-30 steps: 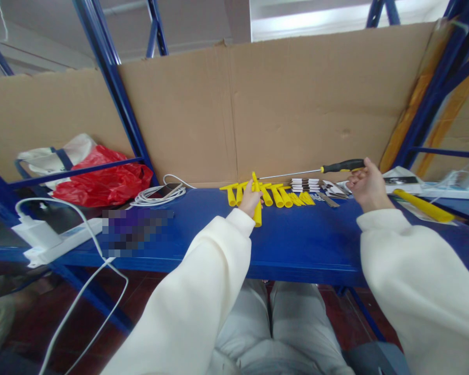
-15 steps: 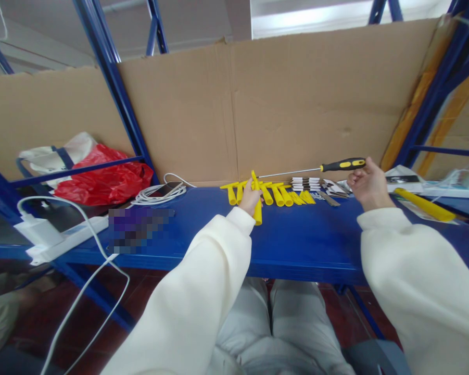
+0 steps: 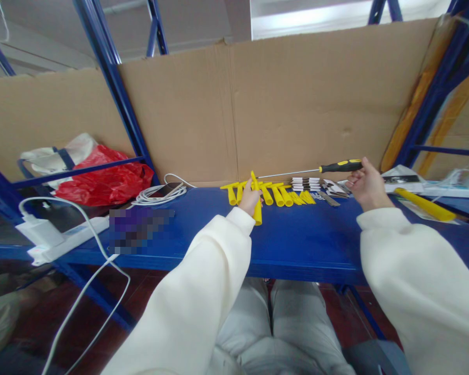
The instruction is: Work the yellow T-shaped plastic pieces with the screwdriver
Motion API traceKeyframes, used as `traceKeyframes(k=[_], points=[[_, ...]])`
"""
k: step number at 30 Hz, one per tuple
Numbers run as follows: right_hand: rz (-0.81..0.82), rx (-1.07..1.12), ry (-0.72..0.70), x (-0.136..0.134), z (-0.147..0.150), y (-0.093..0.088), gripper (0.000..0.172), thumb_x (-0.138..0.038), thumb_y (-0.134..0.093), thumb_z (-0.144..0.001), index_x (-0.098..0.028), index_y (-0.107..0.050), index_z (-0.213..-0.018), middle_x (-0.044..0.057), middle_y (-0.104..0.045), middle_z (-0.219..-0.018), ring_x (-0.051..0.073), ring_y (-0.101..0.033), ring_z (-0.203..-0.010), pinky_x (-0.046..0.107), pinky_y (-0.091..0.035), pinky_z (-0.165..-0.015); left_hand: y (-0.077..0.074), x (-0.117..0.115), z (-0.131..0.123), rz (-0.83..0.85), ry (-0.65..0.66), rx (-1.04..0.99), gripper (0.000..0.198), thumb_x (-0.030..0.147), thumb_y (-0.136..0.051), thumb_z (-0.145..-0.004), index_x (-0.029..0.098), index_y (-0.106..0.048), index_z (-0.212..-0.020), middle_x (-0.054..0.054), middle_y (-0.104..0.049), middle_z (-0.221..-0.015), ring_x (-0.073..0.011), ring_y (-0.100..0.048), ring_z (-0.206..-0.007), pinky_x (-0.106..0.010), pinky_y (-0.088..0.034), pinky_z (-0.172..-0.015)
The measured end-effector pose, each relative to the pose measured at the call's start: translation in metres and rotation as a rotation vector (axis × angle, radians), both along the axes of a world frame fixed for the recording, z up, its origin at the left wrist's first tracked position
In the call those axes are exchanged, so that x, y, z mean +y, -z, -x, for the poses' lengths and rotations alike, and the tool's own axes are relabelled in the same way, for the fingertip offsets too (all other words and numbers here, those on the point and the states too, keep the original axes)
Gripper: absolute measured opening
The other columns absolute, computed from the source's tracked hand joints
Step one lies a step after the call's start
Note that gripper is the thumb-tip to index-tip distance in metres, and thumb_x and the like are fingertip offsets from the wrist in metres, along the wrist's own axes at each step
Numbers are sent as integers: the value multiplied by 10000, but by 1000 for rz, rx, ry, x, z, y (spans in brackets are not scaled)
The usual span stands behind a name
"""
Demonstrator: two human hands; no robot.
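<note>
My left hand (image 3: 250,198) is wrapped round a yellow tapered handle (image 3: 258,214) above the blue shelf. My right hand (image 3: 367,182) pinches the rear end of a black and yellow screwdriver (image 3: 341,166), whose long metal shaft reaches left to the yellow piece; whether its tip is inside cannot be made out. Behind and beside my left hand lie several yellow handles (image 3: 278,197) in a row. Small yellow pieces (image 3: 306,197), a stack of white packets (image 3: 305,184) and a flat grey metal piece (image 3: 329,199) lie between my hands.
On the blue shelf (image 3: 304,250), a white power strip (image 3: 68,240), coiled white cable (image 3: 160,196) and blurred dark item (image 3: 140,229) are at left, near a red bag (image 3: 105,177). A yellow tube (image 3: 425,204) lies right. Cardboard (image 3: 296,104) stands behind.
My right hand and the screwdriver have shifted slightly to the left. My left hand stays in place on the yellow handle.
</note>
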State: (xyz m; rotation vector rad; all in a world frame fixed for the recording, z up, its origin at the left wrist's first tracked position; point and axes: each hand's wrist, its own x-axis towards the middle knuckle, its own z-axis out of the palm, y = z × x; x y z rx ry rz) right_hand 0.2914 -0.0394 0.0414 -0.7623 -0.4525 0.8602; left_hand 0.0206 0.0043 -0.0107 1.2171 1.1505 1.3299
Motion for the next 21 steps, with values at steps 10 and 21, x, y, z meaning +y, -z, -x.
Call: traceKeyframes(k=[10,21], points=[[0,18,-25,-3,0,-1,456,-225,-439,-1045,-221,-224,-642,-66,-210,-420,85,-223,-402,202,-236,-391,-1,0,-1,4,15,17,794,140,-572,-915,345,-293,-1630,-104,-662,-1159,-168,-636,-715,-308,-515,-646],[-7,-79,-3,0,0,-1,399,-260,-498,-1053,-209,-427,-664,-34,-410,-505,91,-359,-469,183,-309,-432,-5,-7,-1,8,-14,8,787,41,-489,-908,308,-321,-1628,-78,-669,-1094,-91,-507,-585,-236,-468,-565]])
